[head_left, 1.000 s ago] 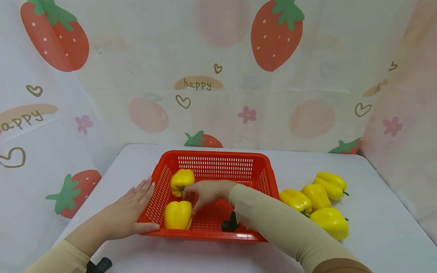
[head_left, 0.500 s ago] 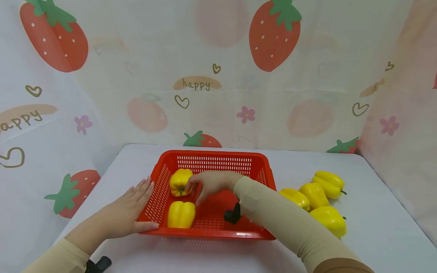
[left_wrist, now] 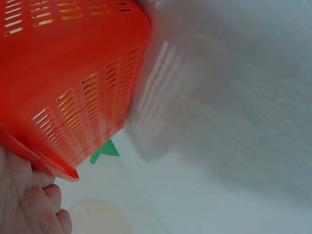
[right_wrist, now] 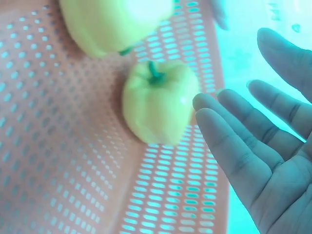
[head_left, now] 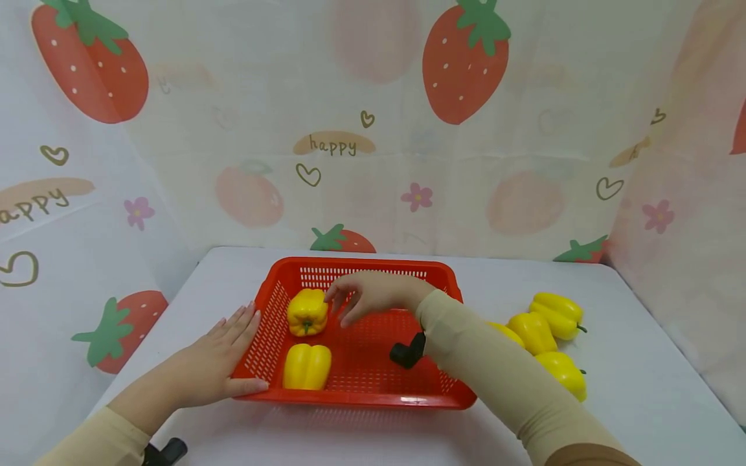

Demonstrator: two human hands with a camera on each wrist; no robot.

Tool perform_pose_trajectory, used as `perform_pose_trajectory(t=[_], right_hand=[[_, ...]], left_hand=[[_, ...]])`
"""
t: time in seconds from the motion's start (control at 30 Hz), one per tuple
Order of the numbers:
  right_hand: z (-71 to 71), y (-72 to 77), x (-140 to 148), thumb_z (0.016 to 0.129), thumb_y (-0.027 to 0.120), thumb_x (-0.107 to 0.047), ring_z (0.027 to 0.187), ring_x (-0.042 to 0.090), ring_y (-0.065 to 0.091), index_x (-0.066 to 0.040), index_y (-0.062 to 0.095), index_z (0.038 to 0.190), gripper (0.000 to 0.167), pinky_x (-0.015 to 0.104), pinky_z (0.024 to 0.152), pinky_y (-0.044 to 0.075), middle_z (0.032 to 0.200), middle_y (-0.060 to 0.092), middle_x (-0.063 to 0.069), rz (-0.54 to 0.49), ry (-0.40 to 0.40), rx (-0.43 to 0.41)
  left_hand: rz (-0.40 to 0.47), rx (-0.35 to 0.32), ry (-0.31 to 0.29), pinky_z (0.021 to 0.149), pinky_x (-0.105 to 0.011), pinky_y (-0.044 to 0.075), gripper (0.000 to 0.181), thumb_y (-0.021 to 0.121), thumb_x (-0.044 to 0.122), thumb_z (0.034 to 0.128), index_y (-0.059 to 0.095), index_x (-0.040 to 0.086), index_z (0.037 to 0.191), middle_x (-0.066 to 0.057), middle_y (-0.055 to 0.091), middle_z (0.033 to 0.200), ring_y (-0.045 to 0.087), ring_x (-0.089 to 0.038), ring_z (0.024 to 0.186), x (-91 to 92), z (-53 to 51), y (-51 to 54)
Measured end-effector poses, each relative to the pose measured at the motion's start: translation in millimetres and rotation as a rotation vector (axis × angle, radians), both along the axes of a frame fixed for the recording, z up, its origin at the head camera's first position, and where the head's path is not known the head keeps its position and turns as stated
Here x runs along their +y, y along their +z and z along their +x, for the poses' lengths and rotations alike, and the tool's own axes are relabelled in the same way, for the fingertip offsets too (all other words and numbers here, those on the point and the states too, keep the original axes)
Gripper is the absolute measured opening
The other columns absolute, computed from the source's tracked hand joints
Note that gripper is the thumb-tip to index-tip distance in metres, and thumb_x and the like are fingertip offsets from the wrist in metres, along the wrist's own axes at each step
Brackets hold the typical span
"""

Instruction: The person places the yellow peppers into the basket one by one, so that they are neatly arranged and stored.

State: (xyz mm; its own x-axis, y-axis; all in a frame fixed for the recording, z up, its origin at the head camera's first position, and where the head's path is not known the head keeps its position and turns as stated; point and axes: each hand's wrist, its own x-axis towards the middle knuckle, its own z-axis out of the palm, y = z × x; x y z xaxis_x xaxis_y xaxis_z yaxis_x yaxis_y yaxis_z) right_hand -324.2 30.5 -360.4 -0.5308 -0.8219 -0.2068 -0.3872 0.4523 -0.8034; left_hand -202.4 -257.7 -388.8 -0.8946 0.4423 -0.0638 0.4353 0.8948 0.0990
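Note:
My left hand (head_left: 212,362) rests on the left rim of a red perforated plastic basket (head_left: 379,400), its fingers straight. From below, the left wrist view shows that hand's fingertips at the basket's rim (left_wrist: 34,158). Above the basket hovers my right hand (head_left: 375,292), holding nothing, its fingers loosely bent. Two yellow bell peppers lie inside on the left: a rear bell pepper (head_left: 307,312) beside my right fingertips, and a front bell pepper (head_left: 307,367) near the close rim. In the right wrist view, the spread right hand (right_wrist: 268,136) is near one bell pepper (right_wrist: 161,107).
To the basket's right, several more yellow bell peppers (head_left: 532,332) lie grouped on the white table (head_left: 629,388), partly behind my right sleeve. Strawberry-print cloth (head_left: 454,181) hangs behind the table and on both sides.
My right hand has drawn away from the front bell pepper, rising and moving back and right. The front pepper shifted slightly right, then stayed. The left hand keeps its place on the rim.

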Motion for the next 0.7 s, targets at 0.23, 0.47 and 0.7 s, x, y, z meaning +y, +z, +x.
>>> perform_pose_trajectory(t=[0.23, 0.47, 0.7], right_hand=[[-4.6, 17.9, 21, 0.079, 0.072, -0.016, 0.096, 0.019, 0.062, -0.016, 0.056, 0.114, 0.04, 0.029, 0.08, 0.052, 0.107, 0.06, 0.004, -0.073, -0.059, -0.01], [-4.0, 35.9, 46, 0.08, 0.07, -0.011, 0.097, 0.021, 0.062, -0.012, 0.055, 0.115, 0.038, 0.031, 0.082, 0.052, 0.107, 0.059, 0.007, -0.14, -0.103, 0.002], [1.2, 46.8, 73, 0.081, 0.07, -0.013, 0.099, 0.018, 0.062, -0.012, 0.054, 0.117, 0.039, 0.031, 0.084, 0.051, 0.11, 0.056, 0.011, -0.144, -0.102, 0.088]], left_hand=[[0.005, -0.013, 0.004, 0.107, -0.055, 0.016, 0.109, 0.051, 0.073, 0.072, 0.017, 0.0, 0.145, -0.019, 0.015, 0.15, 0.013, -0.036, 0.137, 0.5, 0.7, -0.1], [0.001, -0.011, 0.007, 0.107, -0.055, 0.017, 0.109, 0.051, 0.074, 0.0714, 0.017, 0.001, 0.145, -0.018, 0.016, 0.15, 0.013, -0.036, 0.137, 0.7, 0.5, -0.6], [-0.009, -0.018, 0.01, 0.107, -0.055, 0.016, 0.109, 0.05, 0.074, 0.0714, 0.016, 0.001, 0.145, -0.018, 0.015, 0.15, 0.013, -0.036, 0.137, 0.1, 0.4, -0.1]])
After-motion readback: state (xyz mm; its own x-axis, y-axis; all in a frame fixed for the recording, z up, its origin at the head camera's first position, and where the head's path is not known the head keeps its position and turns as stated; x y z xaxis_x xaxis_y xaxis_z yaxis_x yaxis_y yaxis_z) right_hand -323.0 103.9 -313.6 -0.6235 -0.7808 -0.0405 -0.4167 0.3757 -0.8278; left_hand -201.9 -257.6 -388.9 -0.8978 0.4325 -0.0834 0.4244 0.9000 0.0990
